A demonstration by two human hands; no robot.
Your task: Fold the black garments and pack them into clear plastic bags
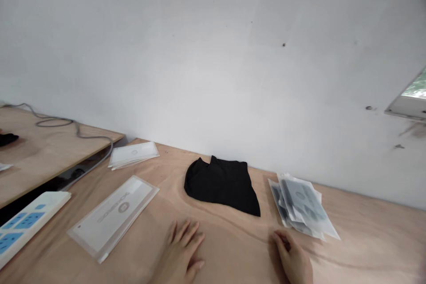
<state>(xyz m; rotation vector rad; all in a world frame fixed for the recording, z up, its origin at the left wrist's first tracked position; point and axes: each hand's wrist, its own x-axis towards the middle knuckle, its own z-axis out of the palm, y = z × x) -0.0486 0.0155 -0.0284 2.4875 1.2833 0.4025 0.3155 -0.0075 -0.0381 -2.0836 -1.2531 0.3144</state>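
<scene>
The left hand (179,248) and right hand (291,257) lie open, clamped on nothing, on the tabletop (366,226), either side of a black garment (221,186), within easy reach; plastic packets (301,206) sit by the right.

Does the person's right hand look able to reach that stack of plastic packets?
Probably yes: the right hand rests on the plywood table close in front of the stack of plastic packets, with nothing seeming to lie between them.

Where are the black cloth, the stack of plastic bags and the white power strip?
black cloth (221,186): head view, middle of the cloth.
stack of plastic bags (301,204): head view, printed face of the top bag.
white power strip (28,222): head view, blue socket panel.
</scene>
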